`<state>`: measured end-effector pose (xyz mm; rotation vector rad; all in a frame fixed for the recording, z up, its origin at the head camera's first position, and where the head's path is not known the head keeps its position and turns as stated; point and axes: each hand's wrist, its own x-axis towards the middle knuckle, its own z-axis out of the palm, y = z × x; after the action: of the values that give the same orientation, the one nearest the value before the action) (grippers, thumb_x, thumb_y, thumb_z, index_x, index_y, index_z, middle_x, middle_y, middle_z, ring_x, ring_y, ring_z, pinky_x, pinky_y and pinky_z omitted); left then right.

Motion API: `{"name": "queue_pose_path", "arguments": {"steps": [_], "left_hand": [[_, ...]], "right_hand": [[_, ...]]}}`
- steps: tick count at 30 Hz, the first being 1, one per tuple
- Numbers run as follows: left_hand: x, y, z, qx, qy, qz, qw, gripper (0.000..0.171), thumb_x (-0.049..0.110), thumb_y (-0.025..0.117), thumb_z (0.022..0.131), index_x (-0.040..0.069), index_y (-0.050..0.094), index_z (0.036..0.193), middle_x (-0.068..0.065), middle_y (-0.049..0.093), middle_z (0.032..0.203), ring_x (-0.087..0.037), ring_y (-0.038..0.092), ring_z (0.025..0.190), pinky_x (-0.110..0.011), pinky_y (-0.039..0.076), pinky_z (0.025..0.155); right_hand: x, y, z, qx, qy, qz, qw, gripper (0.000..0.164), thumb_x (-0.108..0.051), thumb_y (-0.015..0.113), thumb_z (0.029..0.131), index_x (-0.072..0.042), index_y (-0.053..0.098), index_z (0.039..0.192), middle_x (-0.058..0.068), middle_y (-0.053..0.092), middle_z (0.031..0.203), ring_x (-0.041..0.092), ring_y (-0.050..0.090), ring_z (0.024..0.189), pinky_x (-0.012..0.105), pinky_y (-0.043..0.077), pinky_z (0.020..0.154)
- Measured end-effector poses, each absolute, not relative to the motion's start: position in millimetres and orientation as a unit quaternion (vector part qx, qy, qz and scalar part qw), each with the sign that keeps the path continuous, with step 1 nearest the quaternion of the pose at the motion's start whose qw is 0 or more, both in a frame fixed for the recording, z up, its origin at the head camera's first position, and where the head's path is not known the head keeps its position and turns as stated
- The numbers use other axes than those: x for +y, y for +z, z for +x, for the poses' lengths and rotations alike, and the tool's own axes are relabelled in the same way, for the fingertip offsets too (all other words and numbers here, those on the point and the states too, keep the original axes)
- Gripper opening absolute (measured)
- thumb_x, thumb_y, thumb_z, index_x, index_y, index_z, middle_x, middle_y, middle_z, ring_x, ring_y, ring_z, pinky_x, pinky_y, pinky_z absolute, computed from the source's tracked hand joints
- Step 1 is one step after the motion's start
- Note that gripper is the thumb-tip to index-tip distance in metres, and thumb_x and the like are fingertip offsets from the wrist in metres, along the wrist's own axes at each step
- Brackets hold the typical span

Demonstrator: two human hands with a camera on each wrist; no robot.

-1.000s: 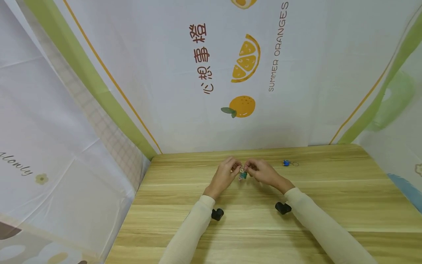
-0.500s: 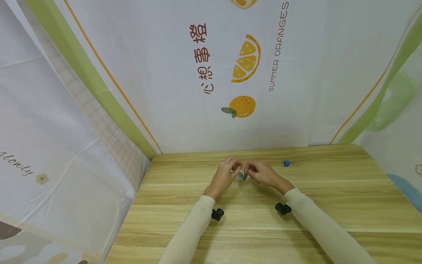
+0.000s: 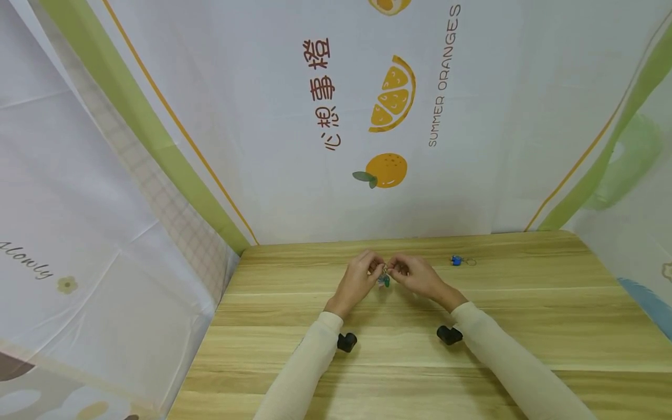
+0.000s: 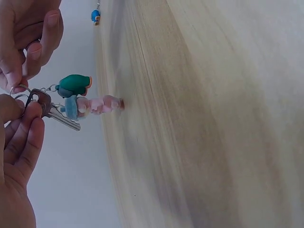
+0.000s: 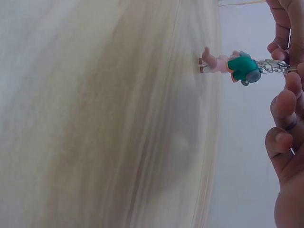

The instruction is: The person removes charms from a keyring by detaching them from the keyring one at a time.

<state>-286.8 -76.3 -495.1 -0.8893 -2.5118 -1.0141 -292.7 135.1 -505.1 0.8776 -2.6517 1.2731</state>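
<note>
In the head view my left hand [image 3: 362,274] and right hand [image 3: 415,273] meet fingertip to fingertip over the table's far part. Both thumbs and forefingers pinch metal key rings [image 4: 20,88], which overlap in the left wrist view. A silver key [image 4: 66,118] hangs beside my left fingertips. From the rings dangle two charms on short chains: a green one [image 4: 73,85] with an orange edge, and a pink figure [image 4: 97,105] with a light blue hat. The right wrist view shows the green charm [image 5: 241,67] in front of the pink figure. My fingers partly hide the rings.
A blue figure keychain [image 3: 457,261] with its own ring lies on the wooden table [image 3: 504,326], right of my right hand. Black wrist-camera pieces [image 3: 450,335] sit below my forearms. A white printed cloth [image 3: 446,192] hangs behind the table's back edge.
The charms under my fingers have turned and shifted slightly left. My right fingertips have moved a little closer to my left ones. The blue keychain stays put.
</note>
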Motion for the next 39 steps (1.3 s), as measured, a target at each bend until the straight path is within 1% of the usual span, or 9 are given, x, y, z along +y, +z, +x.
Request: {"name": "queue_pose_path", "arguments": {"steps": [4, 6, 9, 15, 21, 31, 39], "left_hand": [[-75, -494, -286, -0.874, -0.352, -0.307, 0.138, 0.006, 0.006, 0.067, 0.105, 0.003, 0.07, 0.109, -0.008, 0.073, 0.106, -0.016, 0.071, 0.089, -0.019, 0.059, 0.079], [-75, -493, -285, -0.873, -0.353, -0.309, 0.134, 0.006, 0.006, 0.067, 0.105, 0.003, 0.07, 0.11, -0.008, 0.073, 0.106, -0.017, 0.071, 0.089, -0.019, 0.059, 0.079], [-75, -493, -285, -0.87, -0.35, -0.32, 0.135, 0.006, 0.006, 0.068, 0.105, 0.003, 0.07, 0.11, -0.009, 0.073, 0.108, -0.017, 0.072, 0.088, -0.017, 0.059, 0.077], [-73, -492, -286, -0.864, -0.339, -0.343, 0.142, 0.006, 0.004, 0.069, 0.103, 0.004, 0.071, 0.109, -0.009, 0.073, 0.106, -0.017, 0.072, 0.085, -0.015, 0.058, 0.074], [-71, -494, -287, -0.865, -0.331, -0.349, 0.146, 0.006, 0.005, 0.069, 0.104, 0.005, 0.072, 0.109, -0.008, 0.074, 0.106, -0.016, 0.071, 0.085, -0.016, 0.058, 0.075], [-71, -495, -287, -0.86, -0.328, -0.36, 0.155, 0.005, 0.003, 0.069, 0.103, 0.006, 0.072, 0.105, -0.006, 0.073, 0.103, -0.015, 0.07, 0.084, -0.017, 0.058, 0.075], [-69, -495, -287, -0.857, -0.33, -0.361, 0.16, 0.006, 0.002, 0.07, 0.102, 0.007, 0.071, 0.103, -0.006, 0.074, 0.101, -0.015, 0.07, 0.083, -0.018, 0.058, 0.074]], "right_hand": [[134, -506, -292, -0.861, 0.417, 0.286, 0.046, 0.006, -0.012, 0.065, 0.104, -0.011, 0.071, 0.105, -0.003, 0.072, 0.088, 0.004, 0.06, 0.073, 0.026, 0.053, 0.065], [134, -505, -292, -0.862, 0.416, 0.285, 0.047, 0.006, -0.011, 0.065, 0.104, -0.011, 0.071, 0.104, -0.003, 0.071, 0.088, 0.005, 0.06, 0.073, 0.026, 0.053, 0.066], [136, -505, -292, -0.862, 0.416, 0.285, 0.044, 0.006, -0.012, 0.065, 0.105, -0.012, 0.071, 0.103, -0.001, 0.071, 0.086, 0.005, 0.06, 0.072, 0.026, 0.053, 0.065], [140, -505, -294, -0.856, 0.42, 0.296, 0.048, 0.007, -0.011, 0.065, 0.106, -0.011, 0.072, 0.103, 0.009, 0.072, 0.083, 0.004, 0.055, 0.066, 0.026, 0.049, 0.06], [142, -506, -294, -0.855, 0.416, 0.303, 0.059, 0.009, -0.009, 0.064, 0.106, -0.011, 0.072, 0.101, 0.008, 0.072, 0.081, 0.004, 0.053, 0.063, 0.025, 0.048, 0.058], [144, -503, -291, -0.848, 0.432, 0.3, 0.061, 0.01, -0.011, 0.064, 0.106, -0.01, 0.072, 0.101, 0.011, 0.072, 0.082, 0.004, 0.052, 0.063, 0.025, 0.045, 0.058], [144, -504, -291, -0.847, 0.439, 0.293, 0.06, 0.011, -0.008, 0.063, 0.105, -0.011, 0.071, 0.098, 0.003, 0.07, 0.081, 0.004, 0.054, 0.064, 0.025, 0.048, 0.059]]}}
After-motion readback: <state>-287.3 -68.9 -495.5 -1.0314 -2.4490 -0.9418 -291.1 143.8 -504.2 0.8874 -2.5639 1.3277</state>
